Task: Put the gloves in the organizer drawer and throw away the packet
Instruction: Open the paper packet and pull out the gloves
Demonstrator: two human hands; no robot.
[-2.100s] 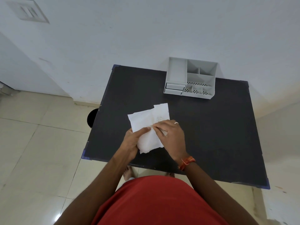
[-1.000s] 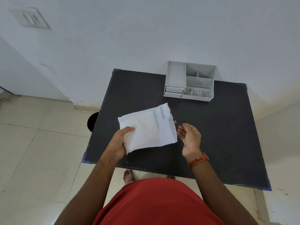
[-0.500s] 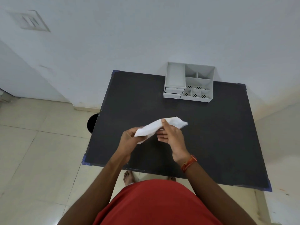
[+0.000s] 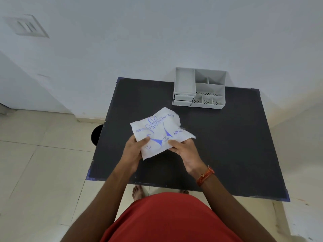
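A white glove packet (image 4: 160,131) with blue printing of a hand and lettering is held above the black table (image 4: 236,142), printed side up. My left hand (image 4: 134,152) grips its near left edge and my right hand (image 4: 185,151) grips its near right edge. The grey organizer (image 4: 199,88) stands at the table's far edge against the wall, with open top compartments and two small shut drawers (image 4: 183,100) at its front left. No loose gloves are visible outside the packet.
A dark round bin (image 4: 96,135) sits on the tiled floor just left of the table, partly hidden by its edge. The white wall runs behind the table. My bare feet show under the near table edge.
The packet was turned over from its blank side, passing edge-on half a second ago; its printed side now faces up. My right hand, briefly off it, grips it again.
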